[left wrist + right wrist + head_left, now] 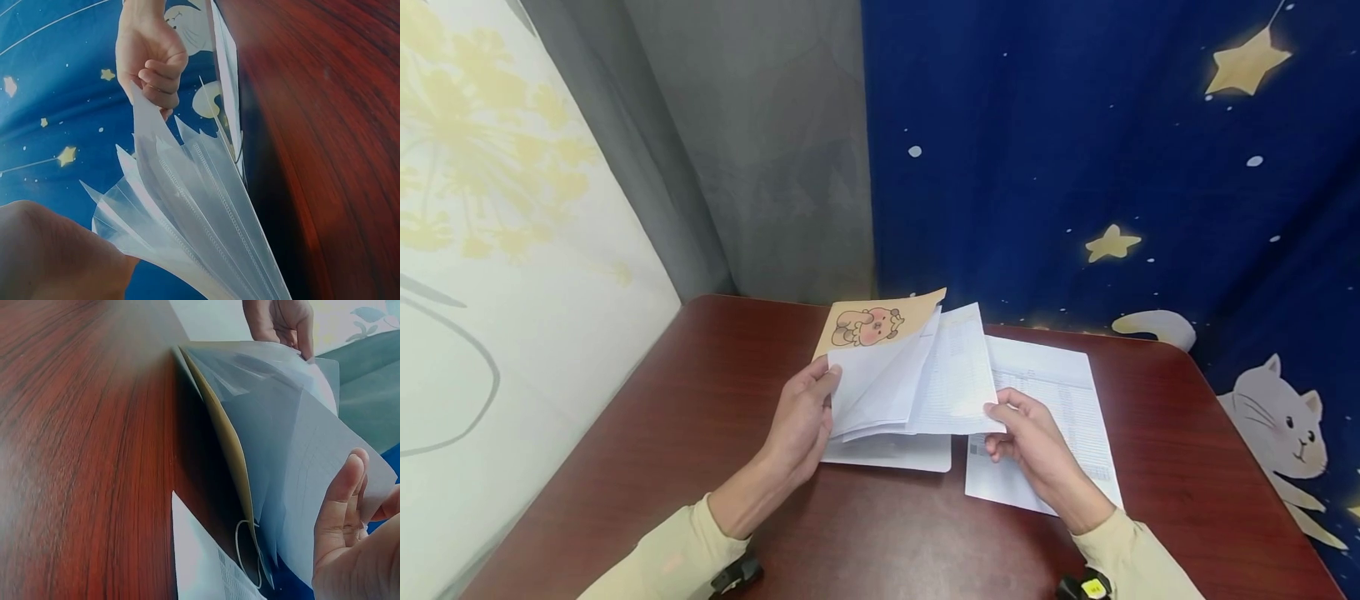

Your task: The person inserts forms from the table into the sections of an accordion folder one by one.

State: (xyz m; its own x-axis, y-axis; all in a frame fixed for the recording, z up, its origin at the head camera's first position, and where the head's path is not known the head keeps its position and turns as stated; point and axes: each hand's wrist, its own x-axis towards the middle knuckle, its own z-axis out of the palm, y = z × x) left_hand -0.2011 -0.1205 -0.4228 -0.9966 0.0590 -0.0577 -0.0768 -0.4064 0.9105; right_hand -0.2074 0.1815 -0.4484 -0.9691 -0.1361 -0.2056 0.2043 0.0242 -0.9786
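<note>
An expanding file folder (880, 325) with an orange cover and a cartoon animal on it stands spread open at the table's middle. My left hand (797, 417) grips its near-left edge, thumb on top of the white leaves. Translucent pockets (206, 212) fan out in the left wrist view. My right hand (1033, 450) pinches the lower right corner of a printed sheet (958, 367) between thumb and fingers. That sheet's left part is hidden among the pockets. A second printed sheet (1045, 362) lies flat on the table, partly under my right hand.
The dark red wooden table (700, 375) has its far edge close to a grey and a blue starry curtain (1037, 167). A white patterned panel (512, 292) borders the left side. A thin elastic loop (237, 550) hangs by the folder's edge in the right wrist view.
</note>
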